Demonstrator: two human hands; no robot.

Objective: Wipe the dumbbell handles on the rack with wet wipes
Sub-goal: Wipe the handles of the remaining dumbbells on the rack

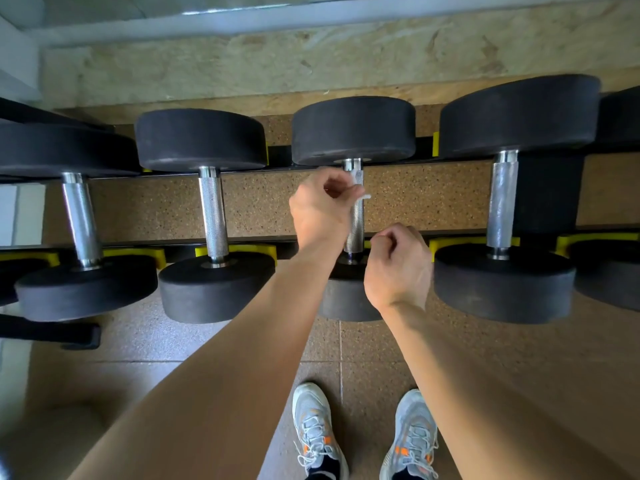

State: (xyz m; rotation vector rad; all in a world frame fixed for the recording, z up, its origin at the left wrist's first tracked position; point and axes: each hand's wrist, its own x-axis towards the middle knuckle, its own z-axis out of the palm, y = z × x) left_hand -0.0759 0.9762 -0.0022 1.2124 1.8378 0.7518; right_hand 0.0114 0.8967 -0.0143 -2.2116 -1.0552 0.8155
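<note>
**Position.** I stand at the dumbbell rack (282, 157). I am working the knurled dumbbell handle (356, 226) directly ahead, which spans the two rails above the cork floor (259, 206).

**Left hand (320, 209).** The fingers are curled and pinch a small, crumpled wet wipe (358, 187) against the far end of that handle, just below the far weight head (353, 129).

**Right hand (398, 268).** It is curled in a loose fist just beside the handle's near end. I cannot tell whether it holds anything or touches the bar.

**Risks, as I judge them.**
- The wipe is pinched at the fingertips and not wrapped round the bar, so a stroke may clean only the upper face and miss the underside.
- The knurling may snag the thin sheet, tearing it or pulling it out of the pinch. It would then drop between the rails.
- Sideways pressure may roll the dumbbell in its yellow cradle (256, 250) and nip fingers near the head.
- The handle to my right (502, 202) shows a wet sheen, while the one to my left (213, 216) looks dry. Losing count could leave a handle unwiped.
</note>
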